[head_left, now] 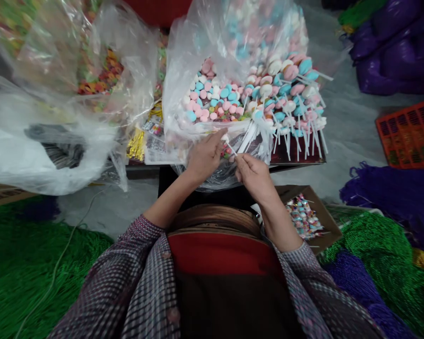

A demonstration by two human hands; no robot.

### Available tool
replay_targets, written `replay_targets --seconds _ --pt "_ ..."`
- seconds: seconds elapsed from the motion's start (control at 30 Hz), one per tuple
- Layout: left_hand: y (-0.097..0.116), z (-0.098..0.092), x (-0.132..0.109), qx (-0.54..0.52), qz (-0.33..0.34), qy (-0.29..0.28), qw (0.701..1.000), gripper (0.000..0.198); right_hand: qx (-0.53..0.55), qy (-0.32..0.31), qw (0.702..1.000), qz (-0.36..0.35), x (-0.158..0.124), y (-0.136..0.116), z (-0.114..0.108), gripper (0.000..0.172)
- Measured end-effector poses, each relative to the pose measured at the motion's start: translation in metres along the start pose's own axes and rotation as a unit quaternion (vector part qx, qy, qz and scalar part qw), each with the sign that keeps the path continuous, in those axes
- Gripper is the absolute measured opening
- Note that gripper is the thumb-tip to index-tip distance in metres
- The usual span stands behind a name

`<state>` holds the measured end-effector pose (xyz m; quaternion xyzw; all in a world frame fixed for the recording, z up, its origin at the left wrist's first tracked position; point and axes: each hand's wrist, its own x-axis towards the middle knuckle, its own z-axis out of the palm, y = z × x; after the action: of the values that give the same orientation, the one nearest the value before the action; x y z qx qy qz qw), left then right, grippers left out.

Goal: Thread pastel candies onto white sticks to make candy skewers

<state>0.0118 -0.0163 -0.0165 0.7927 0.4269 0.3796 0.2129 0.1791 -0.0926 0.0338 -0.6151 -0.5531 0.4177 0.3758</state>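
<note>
Where the two hands meet over the near edge of the low table [304, 157], I record a thin white stick [232, 151] held between them. The left hand [205, 157] pinches its upper end, thumb and fingertips closed; the right hand [254, 175] nips the lower end likewise, fingers curled in. Whether a candy sits on its tip I cannot tell. The stick lies just in front of the open clear bag [183, 94] of loose pink, blue and white candies [212, 101]. Just right of the bag, lollipops [293, 89] lie stacked, sticks pointing toward the person. A cardboard box [330, 223] of wrapped sweets lies beside the right forearm. Green strands [28, 273] and purple strands [392, 193] cover the floor; an orange crate [410, 134] stands far right.
</note>
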Motion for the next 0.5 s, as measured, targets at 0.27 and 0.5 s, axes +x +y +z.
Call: replay_targets --seconds 0.27,0.5 --pt "0.02 -0.009 0.007 -0.018 0.009 -0.057 0.998 0.045 0.059 0.036 0.998 -0.002 0.019 0.008 0.007 0.052" --pt "-0.027 -0.031 0.048 0.178 -0.018 -0.069 0.981 0.039 0.082 0.111 0.988 -0.066 0.064 0.012 -0.009 0.049"
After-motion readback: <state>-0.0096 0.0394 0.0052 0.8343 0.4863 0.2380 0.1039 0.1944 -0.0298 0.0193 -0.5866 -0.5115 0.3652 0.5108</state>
